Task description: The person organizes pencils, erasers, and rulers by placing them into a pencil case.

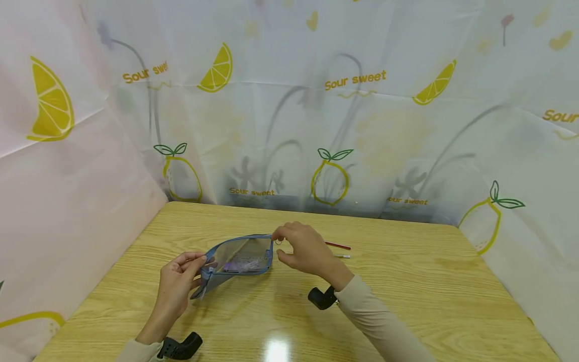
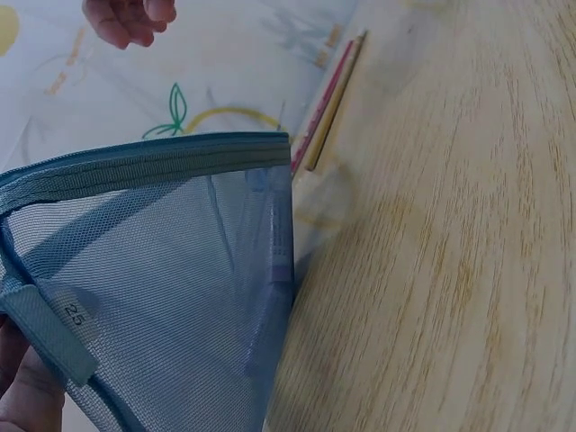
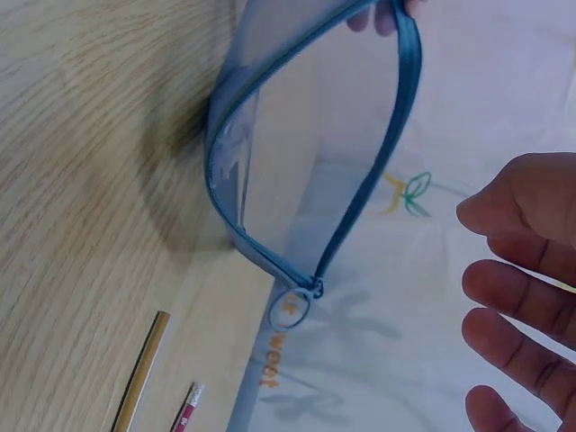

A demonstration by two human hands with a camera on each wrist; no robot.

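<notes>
Pinching one end of the unzipped mesh pouch (image 1: 251,262), the left hand (image 1: 175,282) holds it over the wooden table (image 1: 407,281). Fingers loosely parted, gripping nothing, the right hand (image 1: 306,249) hovers near the zip ring (image 3: 271,308); two pencils (image 3: 142,371) lie beyond.

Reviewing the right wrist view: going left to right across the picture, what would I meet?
Gold pencil, red pencil, blue-trimmed mesh pouch, right hand.
</notes>
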